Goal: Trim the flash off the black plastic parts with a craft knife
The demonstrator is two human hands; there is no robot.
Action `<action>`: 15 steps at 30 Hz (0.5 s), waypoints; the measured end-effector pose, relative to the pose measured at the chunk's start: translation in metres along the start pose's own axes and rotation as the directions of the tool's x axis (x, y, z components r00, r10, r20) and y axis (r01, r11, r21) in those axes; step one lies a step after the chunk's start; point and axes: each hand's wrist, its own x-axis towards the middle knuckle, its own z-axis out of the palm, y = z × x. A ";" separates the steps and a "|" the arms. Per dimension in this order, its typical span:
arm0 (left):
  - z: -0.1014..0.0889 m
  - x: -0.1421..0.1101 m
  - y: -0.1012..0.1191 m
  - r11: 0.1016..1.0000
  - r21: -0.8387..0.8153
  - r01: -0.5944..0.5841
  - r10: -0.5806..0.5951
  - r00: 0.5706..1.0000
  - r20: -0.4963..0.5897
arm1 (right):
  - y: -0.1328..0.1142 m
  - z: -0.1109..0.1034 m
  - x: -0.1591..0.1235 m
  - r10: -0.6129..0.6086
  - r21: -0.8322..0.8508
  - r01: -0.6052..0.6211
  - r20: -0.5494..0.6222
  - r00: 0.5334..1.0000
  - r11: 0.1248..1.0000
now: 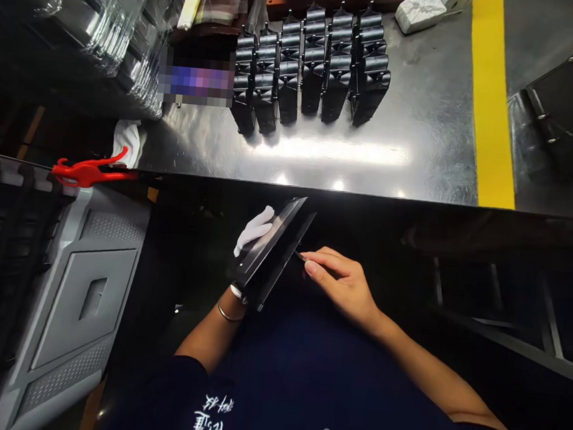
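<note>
My left hand, in a white glove, is wrapped round a long black plastic part, which I hold tilted in front of my body, below the table edge. Most of the left fingers are hidden behind the part. My bare right hand is closed in a pinch at the part's right edge. Between its thumb and forefinger is a small thin tool, whose tip meets the part; its exact kind is too small to tell.
On the metal table stand several rows of black plastic parts. A red air blow gun lies on a grey crate at left. Wrapped stacks rise at upper left. Yellow tape crosses the table near a white packet.
</note>
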 end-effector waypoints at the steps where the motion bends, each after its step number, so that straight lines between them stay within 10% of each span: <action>1: -0.001 -0.001 0.000 0.998 0.002 -0.057 0.057 0.998 0.029 | -0.001 0.001 0.000 0.026 0.016 -0.026 0.018 1.000 1.000; 15: -0.001 0.000 -0.009 0.931 0.136 -0.339 0.333 0.941 0.066 | 0.017 0.000 0.011 0.068 0.119 -0.051 -0.149 0.986 0.992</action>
